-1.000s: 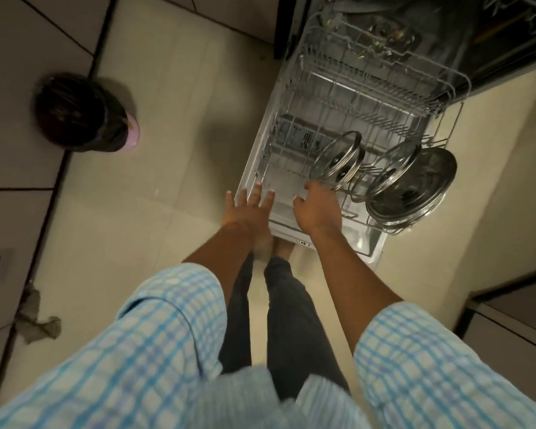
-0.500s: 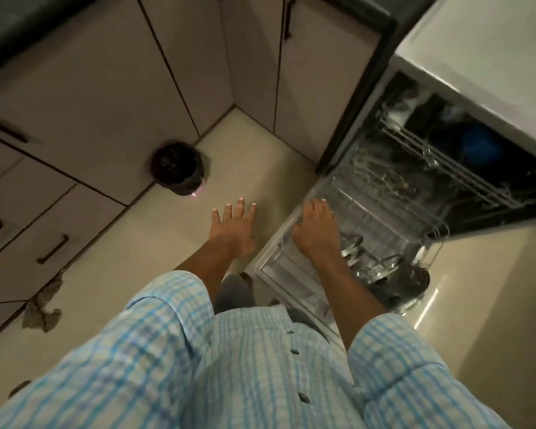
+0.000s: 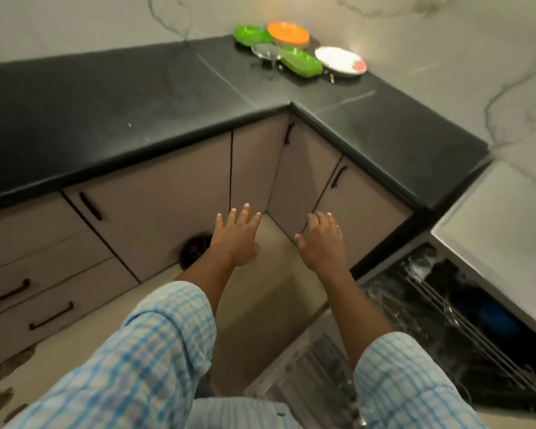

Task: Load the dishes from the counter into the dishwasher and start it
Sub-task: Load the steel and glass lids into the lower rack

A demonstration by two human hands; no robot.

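Empty hands stretch out above the kitchen floor (image 3: 279,292) beside the open dishwasher (image 3: 464,323).

The left hand (image 3: 235,239) has straight fingers (image 3: 245,213) spread apart; the right hand (image 3: 322,243) keeps its own straight and closer together, and neither grips anything. The dishes sit clustered in the far corner of the black surface (image 3: 136,103) (an orange plate (image 3: 288,34), green dishes (image 3: 302,63), a glass lid (image 3: 266,51), a white plate (image 3: 341,60)), well apart from both hands. A blurred wire rack (image 3: 322,366) shows below the right forearm.
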